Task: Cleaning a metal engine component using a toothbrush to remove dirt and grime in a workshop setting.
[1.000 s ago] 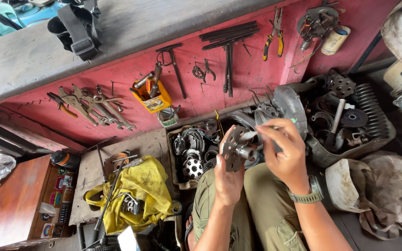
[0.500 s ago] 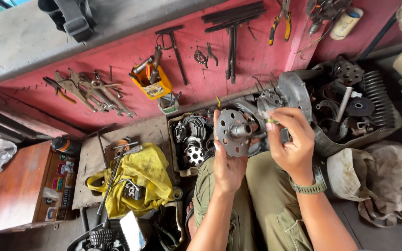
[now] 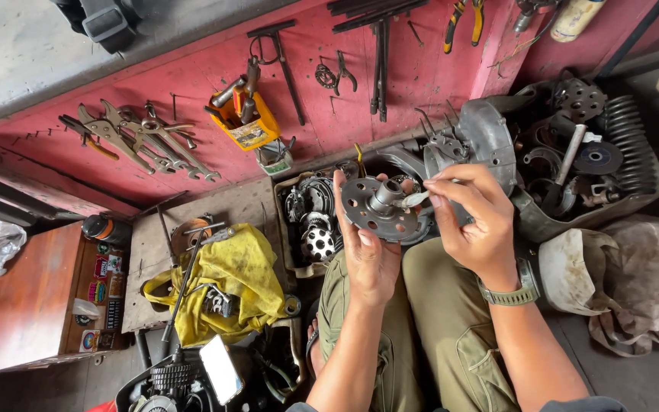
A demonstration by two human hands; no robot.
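My left hand (image 3: 369,252) holds up a round grey metal disc (image 3: 381,214) with several holes and a raised hub in its middle, face toward me. My right hand (image 3: 478,225), with a green watch (image 3: 509,294) on the wrist, pinches a small pale metal piece (image 3: 415,199) and touches it to the hub. Both hands are above my knees in olive trousers (image 3: 444,320). Behind the disc stands a box of dark engine parts (image 3: 306,221).
A red wall (image 3: 192,84) carries hung pliers, wrenches, a yellow holder and long T-bars. A crate of greasy engine parts (image 3: 581,160) sits at right, dirty cloth (image 3: 634,282) below it. A yellow rag (image 3: 230,282) with tools lies at left beside a wooden cabinet (image 3: 24,297).
The left hand has turned the disc so its holed face shows fully. The right hand has brought the small piece onto the hub. The view has shifted slightly downward.
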